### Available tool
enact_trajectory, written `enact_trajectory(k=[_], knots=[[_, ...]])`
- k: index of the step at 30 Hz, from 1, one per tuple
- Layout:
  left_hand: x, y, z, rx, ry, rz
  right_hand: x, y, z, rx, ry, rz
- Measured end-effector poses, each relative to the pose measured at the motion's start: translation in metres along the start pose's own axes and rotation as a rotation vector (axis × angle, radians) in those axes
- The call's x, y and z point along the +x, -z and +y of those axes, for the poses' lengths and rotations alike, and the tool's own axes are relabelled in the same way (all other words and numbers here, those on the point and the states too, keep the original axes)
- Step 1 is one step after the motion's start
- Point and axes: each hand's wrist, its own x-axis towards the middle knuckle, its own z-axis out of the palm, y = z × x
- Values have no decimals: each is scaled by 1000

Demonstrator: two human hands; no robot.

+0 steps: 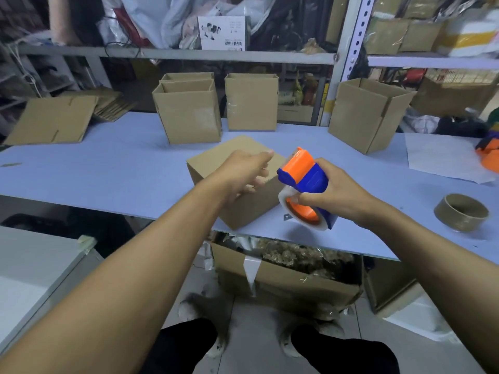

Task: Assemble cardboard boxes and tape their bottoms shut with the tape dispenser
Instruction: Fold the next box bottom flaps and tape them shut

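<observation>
A closed cardboard box (216, 160) sits near the front edge of the pale blue table (108, 168). My left hand (243, 171) lies over the box's top right corner, fingers loosely bent against its side. Just right of the box, my right hand (332, 190) grips a blue and orange tape dispenser (302, 182) with a clear tape roll, held slightly above the table.
Several upright open boxes (189, 117) (251, 103) (367, 114) stand along the table's back. Flat cardboard (51, 120) lies at the back left. An empty tape core (461, 211) and white paper (445, 157) lie at right. A box of filler (286, 276) sits below the table.
</observation>
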Motion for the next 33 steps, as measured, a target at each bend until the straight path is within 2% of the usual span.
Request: enact_trajectory(k=[2, 4, 8, 13, 21, 27, 33], knots=[[2, -1, 7, -112, 108, -125, -2, 1, -1, 11, 14, -12], [5, -2, 10, -172, 143, -215, -3, 2, -1, 25, 28, -20], [7, -3, 15, -220, 171, -280, -3, 3, -3, 48, 56, -29], [5, 2, 20, -184, 117, -252, 0, 2, -6, 15, 68, -24], [12, 2, 29, 62, 12, -98, 2, -1, -10, -155, 109, 70], [15, -2, 48, 213, -66, -47, 7, -3, -17, -38, 84, 85], [22, 1, 36, 188, -64, -33, 12, -19, -21, -354, 37, 224]])
